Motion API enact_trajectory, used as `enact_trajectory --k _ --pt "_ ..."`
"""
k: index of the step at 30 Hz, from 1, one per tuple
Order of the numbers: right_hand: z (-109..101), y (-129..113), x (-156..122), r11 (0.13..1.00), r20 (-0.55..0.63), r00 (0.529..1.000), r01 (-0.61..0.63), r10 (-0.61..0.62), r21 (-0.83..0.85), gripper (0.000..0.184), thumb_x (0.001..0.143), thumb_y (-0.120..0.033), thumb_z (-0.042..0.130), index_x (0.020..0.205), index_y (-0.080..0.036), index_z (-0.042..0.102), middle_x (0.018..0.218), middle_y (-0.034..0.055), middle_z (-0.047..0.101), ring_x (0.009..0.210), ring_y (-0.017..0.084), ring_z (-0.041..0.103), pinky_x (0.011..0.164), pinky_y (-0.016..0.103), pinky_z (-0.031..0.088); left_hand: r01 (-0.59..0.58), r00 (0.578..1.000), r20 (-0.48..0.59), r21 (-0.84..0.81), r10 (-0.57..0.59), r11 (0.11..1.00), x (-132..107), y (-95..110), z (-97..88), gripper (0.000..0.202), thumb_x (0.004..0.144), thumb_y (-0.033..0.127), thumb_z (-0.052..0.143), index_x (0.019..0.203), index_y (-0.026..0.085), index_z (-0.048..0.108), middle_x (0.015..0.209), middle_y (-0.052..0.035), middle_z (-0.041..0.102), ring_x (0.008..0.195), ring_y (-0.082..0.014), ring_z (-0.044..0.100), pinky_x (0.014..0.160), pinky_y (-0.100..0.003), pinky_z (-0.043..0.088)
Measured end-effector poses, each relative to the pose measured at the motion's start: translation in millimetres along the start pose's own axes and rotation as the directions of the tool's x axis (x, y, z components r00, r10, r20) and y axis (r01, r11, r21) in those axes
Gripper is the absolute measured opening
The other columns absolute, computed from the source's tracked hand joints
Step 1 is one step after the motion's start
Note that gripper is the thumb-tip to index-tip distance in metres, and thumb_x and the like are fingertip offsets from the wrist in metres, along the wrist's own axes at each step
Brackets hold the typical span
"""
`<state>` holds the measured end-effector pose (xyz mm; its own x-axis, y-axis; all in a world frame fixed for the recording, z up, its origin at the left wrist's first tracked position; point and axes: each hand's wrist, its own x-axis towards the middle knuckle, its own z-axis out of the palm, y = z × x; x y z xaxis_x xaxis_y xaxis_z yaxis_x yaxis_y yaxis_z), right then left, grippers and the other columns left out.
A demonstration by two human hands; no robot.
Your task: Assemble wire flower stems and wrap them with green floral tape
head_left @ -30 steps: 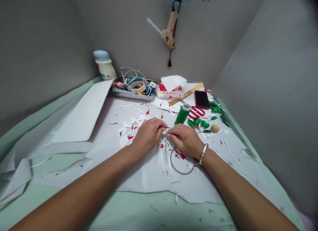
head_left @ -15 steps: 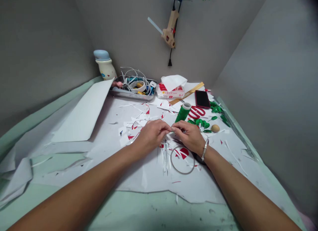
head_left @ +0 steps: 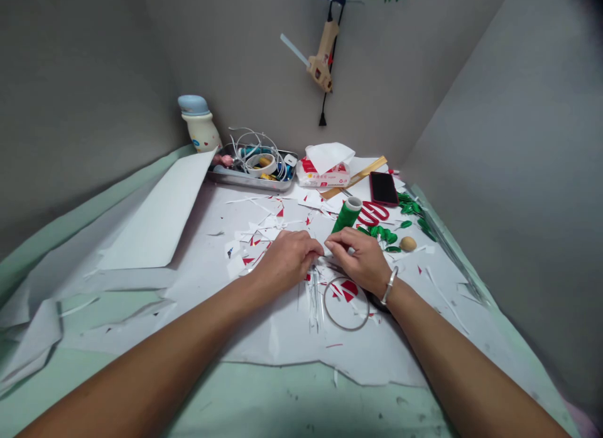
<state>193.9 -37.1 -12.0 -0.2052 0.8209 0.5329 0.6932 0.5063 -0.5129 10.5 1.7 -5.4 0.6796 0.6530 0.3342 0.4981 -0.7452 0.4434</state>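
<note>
My left hand [head_left: 282, 259] and my right hand [head_left: 360, 257] meet fingertip to fingertip over the white paper sheet [head_left: 282, 325]. Both are closed in a pinch on a thin small piece between them, too small to name. A silver bangle sits on my right wrist. Just below the hands lie thin white paper strips [head_left: 313, 300] and a wire ring [head_left: 347, 303] with red scraps inside it. A green spool [head_left: 347, 213] stands right behind my right hand.
Red scissors [head_left: 373, 213], green leaf pieces [head_left: 384, 234], a wooden bead [head_left: 407, 243] and a phone [head_left: 382, 188] lie at the right. At the back stand a metal tray [head_left: 254, 168] of cords and tape, a tissue pack [head_left: 325, 168] and a bottle [head_left: 200, 124]. A glue gun [head_left: 320, 58] hangs on the wall.
My hands drew closer together until the fingertips touch. My right hand shifted slightly up and away, uncovering the wire ring and red scraps.
</note>
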Motion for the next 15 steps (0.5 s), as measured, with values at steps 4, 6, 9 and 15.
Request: enact_trajectory --k 4,6,9,15 --pt "2.1 6.4 1.0 0.996 0.027 0.998 -0.060 0.059 0.062 0.015 0.088 -0.021 0.053 0.083 -0.019 0.066 0.076 0.0019 0.063 0.070 0.014 0.056 0.067 0.026 0.042 0.039 0.998 -0.036 -0.136 -0.044 0.990 2.0 4.8 -4.7 0.015 0.083 0.014 0.053 0.087 0.020 0.066 0.085 -0.0020 0.065 0.083 -0.0161 0.058 0.080 -0.032 0.043" --pt "4.7 6.9 0.7 0.997 0.048 0.998 -0.051 0.048 0.063 0.014 0.088 -0.020 0.053 0.085 -0.019 0.066 0.077 0.0017 0.064 0.072 0.014 0.057 0.069 0.026 0.043 0.091 0.991 -0.075 -0.203 -0.108 0.975 2.7 6.2 -7.2 0.014 0.084 0.016 0.052 0.088 0.019 0.065 0.087 -0.0022 0.065 0.084 -0.0157 0.058 0.078 -0.031 0.044" --pt "7.5 3.4 -0.6 1.000 0.099 0.995 0.004 -0.006 0.015 0.012 0.086 -0.019 0.055 0.085 -0.020 0.066 0.077 0.0019 0.064 0.075 0.015 0.057 0.071 0.027 0.043 0.150 0.976 -0.125 -0.225 -0.181 0.963 2.8 5.3 -8.2 0.014 0.084 0.016 0.051 0.088 0.019 0.065 0.089 -0.0029 0.064 0.085 -0.0158 0.058 0.076 -0.030 0.045" --pt "3.2 -5.4 -1.7 0.992 0.100 0.991 0.097 -0.089 -0.077 0.012 0.087 -0.022 0.053 0.086 -0.019 0.065 0.077 0.0035 0.063 0.074 0.017 0.055 0.069 0.029 0.042 0.096 0.989 -0.115 0.012 -0.094 0.995 0.3 -1.8 -0.7 0.018 0.084 0.012 0.050 0.086 0.020 0.066 0.083 -0.0027 0.063 0.081 -0.0179 0.057 0.077 -0.035 0.041"
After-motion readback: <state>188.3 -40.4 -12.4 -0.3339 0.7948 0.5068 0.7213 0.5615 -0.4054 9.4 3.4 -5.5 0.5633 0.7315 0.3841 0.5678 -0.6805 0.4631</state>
